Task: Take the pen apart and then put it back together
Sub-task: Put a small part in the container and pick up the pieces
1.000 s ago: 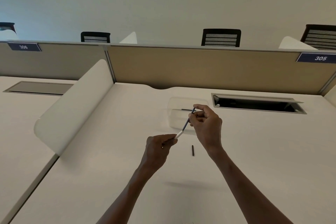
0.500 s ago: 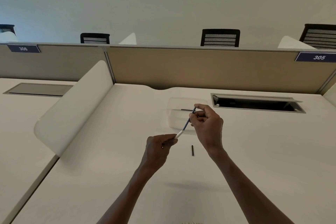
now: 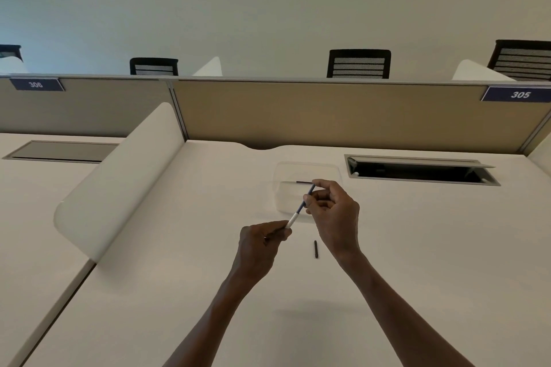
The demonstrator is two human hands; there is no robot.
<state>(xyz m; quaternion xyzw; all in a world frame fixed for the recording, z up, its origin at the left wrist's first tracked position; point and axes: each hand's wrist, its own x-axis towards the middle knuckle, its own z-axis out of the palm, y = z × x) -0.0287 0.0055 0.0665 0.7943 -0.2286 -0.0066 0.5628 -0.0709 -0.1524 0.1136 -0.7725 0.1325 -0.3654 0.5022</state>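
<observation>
A slim pen (image 3: 300, 209) with a dark upper part and a white lower part slants between both hands above the white desk (image 3: 417, 247). My left hand (image 3: 262, 243) pinches its white lower end. My right hand (image 3: 334, 211) grips the dark upper end with thumb and fingers. A short dark pen piece (image 3: 315, 249) lies on the desk just below the hands. Another thin dark piece (image 3: 303, 182) lies in a clear plastic tray (image 3: 280, 176) behind the hands.
An open cable hatch (image 3: 417, 171) sits at the right rear of the desk. A white curved divider (image 3: 119, 182) stands to the left, and a tan partition (image 3: 328, 113) runs along the back. Black chairs show beyond it.
</observation>
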